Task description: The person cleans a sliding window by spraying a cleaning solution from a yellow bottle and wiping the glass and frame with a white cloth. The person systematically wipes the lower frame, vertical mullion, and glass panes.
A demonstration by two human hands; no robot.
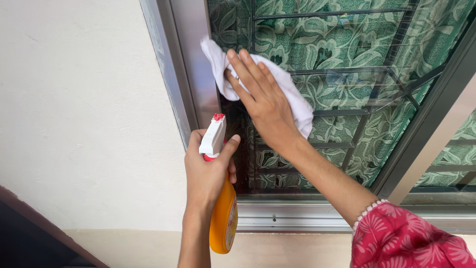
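Nearest the camera, the left hand point(206, 171) wraps around the neck of an orange spray bottle point(223, 213), fingers closed on it and the thumb lying along the white trigger head point(213, 136) with its red nozzle tip. That bottle looks like rigid plastic, probably slick if wet, and its weight would depend on how full it is, which cannot be told; the narrow neck under the trigger seems the surest place to hold it. Higher up, the right hand point(263, 101) presses a white cloth point(292, 97) flat against the window glass point(347, 59), fingers spread rather than clenched. Soft and light, the cloth bunches easily and is best held under a flat palm. Behind the glass hang a metal grille point(391, 64) and a green patterned curtain point(322, 39). A pink flowered sleeve point(401, 238) covers the right forearm.
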